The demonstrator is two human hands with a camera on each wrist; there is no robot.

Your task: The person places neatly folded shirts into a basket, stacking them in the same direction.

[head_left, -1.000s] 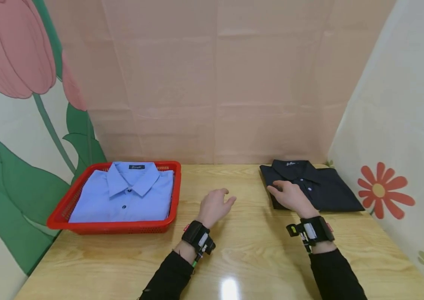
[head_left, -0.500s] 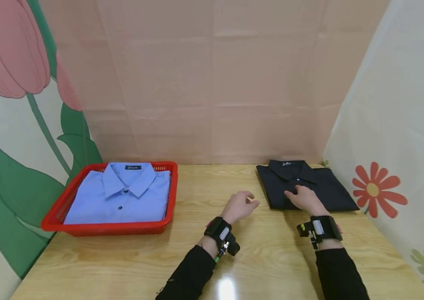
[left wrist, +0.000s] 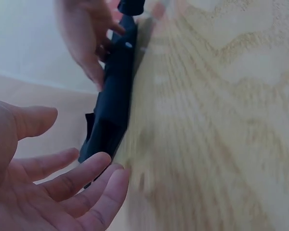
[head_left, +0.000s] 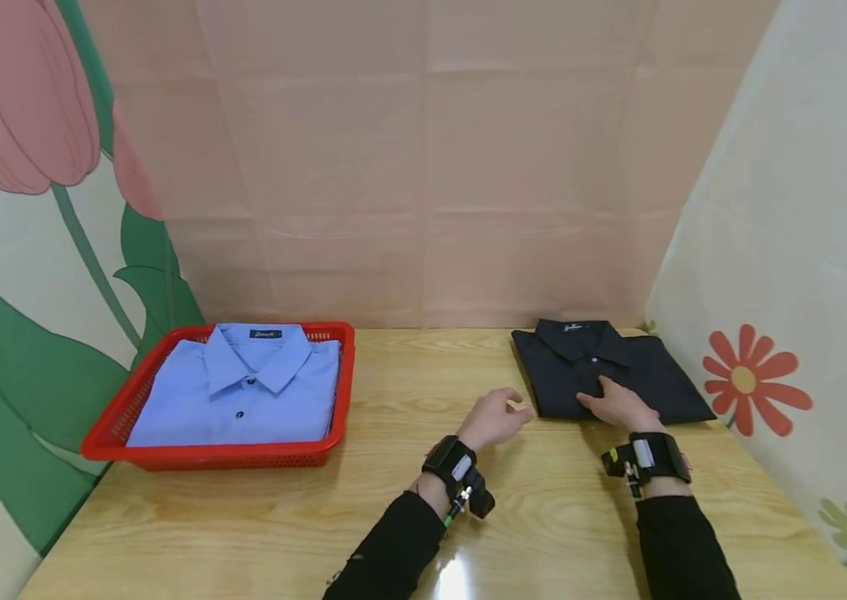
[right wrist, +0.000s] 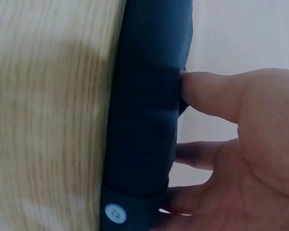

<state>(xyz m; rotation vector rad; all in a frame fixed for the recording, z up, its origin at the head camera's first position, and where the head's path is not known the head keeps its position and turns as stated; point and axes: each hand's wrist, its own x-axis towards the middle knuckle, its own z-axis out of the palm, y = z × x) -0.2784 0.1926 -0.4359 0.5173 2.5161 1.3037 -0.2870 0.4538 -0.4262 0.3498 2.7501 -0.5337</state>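
A folded black collared shirt point(head_left: 573, 379) lies on the table at the right in the head view. My right hand point(head_left: 622, 407) is over its front part, palm down. In the right wrist view the thumb point(right wrist: 212, 94) and fingertips meet the upper face of the shirt point(right wrist: 144, 96), and a pale button shows near its edge. Just left of the shirt's near-left corner, my left hand point(head_left: 494, 419) hovers with loosely bent fingers. Nothing is between the left fingers point(left wrist: 82, 175), which the left wrist view shows spread apart in front of the shirt point(left wrist: 113, 101).
A red plastic basket point(head_left: 217, 457) stands at the left, with a folded light blue shirt point(head_left: 239, 392) in it. The wooden table point(head_left: 408, 392) meets a pinkish backdrop at the rear. A floral wall sheet point(head_left: 754, 250) stands close to the black shirt's right side.
My left hand has moved right, from mid-table to near the black shirt. My right hand has shifted slightly right and down over that shirt. Both shirts and the basket stay put.
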